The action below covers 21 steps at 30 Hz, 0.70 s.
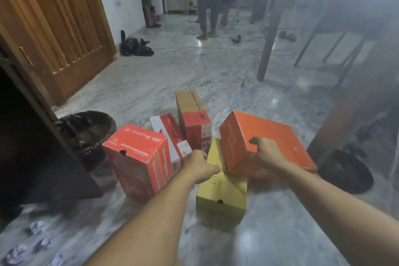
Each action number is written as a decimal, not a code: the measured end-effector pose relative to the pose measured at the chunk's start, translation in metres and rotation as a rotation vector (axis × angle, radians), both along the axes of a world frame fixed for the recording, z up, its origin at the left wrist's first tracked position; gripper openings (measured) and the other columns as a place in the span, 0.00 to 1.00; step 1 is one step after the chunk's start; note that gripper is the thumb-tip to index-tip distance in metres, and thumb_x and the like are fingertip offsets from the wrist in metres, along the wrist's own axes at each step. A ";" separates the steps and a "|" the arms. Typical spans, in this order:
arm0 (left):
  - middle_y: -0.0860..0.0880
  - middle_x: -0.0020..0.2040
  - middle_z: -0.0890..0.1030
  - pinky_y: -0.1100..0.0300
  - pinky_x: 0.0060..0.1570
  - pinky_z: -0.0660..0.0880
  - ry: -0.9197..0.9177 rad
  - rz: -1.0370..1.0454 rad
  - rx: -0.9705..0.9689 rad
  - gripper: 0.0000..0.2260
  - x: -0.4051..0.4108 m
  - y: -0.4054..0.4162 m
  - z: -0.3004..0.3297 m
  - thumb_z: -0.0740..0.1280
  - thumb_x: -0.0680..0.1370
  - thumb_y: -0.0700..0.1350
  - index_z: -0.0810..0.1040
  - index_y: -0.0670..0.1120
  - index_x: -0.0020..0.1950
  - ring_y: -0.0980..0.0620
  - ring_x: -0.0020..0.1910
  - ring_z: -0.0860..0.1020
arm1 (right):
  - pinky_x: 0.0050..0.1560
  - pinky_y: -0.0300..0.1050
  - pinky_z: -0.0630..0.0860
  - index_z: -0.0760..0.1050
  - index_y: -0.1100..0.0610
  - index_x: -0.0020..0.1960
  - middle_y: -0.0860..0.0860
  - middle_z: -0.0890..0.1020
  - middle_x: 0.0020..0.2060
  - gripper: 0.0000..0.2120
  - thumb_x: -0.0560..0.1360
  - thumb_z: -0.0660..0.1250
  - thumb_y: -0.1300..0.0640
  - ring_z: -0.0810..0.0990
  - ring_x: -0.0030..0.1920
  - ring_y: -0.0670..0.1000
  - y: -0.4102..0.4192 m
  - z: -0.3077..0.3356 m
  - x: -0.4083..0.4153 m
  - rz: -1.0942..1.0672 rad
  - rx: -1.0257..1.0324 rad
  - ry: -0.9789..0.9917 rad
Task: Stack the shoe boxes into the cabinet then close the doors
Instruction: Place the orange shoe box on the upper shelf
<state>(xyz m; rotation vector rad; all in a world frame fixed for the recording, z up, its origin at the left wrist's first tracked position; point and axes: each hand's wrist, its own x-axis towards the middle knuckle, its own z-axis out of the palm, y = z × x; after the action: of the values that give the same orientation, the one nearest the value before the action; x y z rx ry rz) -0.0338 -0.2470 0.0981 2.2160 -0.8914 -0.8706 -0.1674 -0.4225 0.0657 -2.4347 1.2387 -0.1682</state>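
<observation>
- Sitting way off to the left, the cabinet point(26, 136) is showing only its dark open inside and door edge, so every box is going to have to travel left from the pile on the floor point(280, 233).
- Lying tilted on top of the pile, the orange box point(265, 140) is propped with its low corner on the yellow box point(222, 192), long axis running from near-left to far-right.
- The big red box point(138, 157) is standing nearest the cabinet, with a red and white box point(170, 136) and a tall red and brown box point(194, 121) behind it.
- The right hand point(267, 153) is gripping the orange box, thumb curling over its top edge, so that grip is holding it.
- The left hand point(197, 165) is reaching toward the same box's near corner, just over the yellow box; I can't tell if its fingers are touching anything, they're hidden.
- I'm guessing the orange one goes first, and since it's on the right side of the pile it's the farthest carry.
</observation>
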 end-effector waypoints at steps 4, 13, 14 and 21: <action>0.46 0.53 0.74 0.55 0.52 0.72 0.078 -0.001 -0.001 0.12 -0.017 -0.041 -0.017 0.71 0.75 0.51 0.75 0.46 0.52 0.46 0.52 0.75 | 0.64 0.50 0.70 0.72 0.60 0.69 0.60 0.76 0.65 0.23 0.77 0.65 0.51 0.74 0.65 0.60 -0.022 -0.031 -0.005 -0.032 0.020 -0.030; 0.49 0.40 0.72 0.58 0.38 0.68 0.270 0.190 0.034 0.07 -0.025 -0.083 -0.054 0.65 0.78 0.46 0.73 0.43 0.45 0.45 0.41 0.75 | 0.43 0.50 0.67 0.68 0.54 0.57 0.58 0.78 0.54 0.16 0.76 0.63 0.44 0.79 0.52 0.62 -0.018 -0.073 -0.004 0.005 -0.127 0.142; 0.49 0.38 0.72 0.59 0.35 0.67 0.291 0.231 0.032 0.08 -0.025 -0.084 -0.056 0.65 0.78 0.47 0.72 0.43 0.44 0.47 0.36 0.71 | 0.42 0.50 0.67 0.68 0.54 0.58 0.57 0.77 0.54 0.17 0.76 0.62 0.45 0.79 0.52 0.62 -0.011 -0.079 -0.006 -0.005 -0.172 0.150; 0.43 0.71 0.69 0.48 0.64 0.69 0.463 0.327 -0.004 0.34 -0.023 -0.100 -0.071 0.64 0.76 0.63 0.64 0.41 0.74 0.40 0.67 0.70 | 0.43 0.54 0.81 0.69 0.57 0.67 0.60 0.78 0.60 0.27 0.73 0.67 0.45 0.79 0.56 0.65 0.049 -0.120 -0.041 -0.101 -0.283 0.103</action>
<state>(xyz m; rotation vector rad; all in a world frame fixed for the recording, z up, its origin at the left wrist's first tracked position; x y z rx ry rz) -0.0566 -0.3468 0.0275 1.9561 -0.3030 -1.1456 -0.2080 -0.3738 -0.0543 -2.6487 1.4726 -0.2660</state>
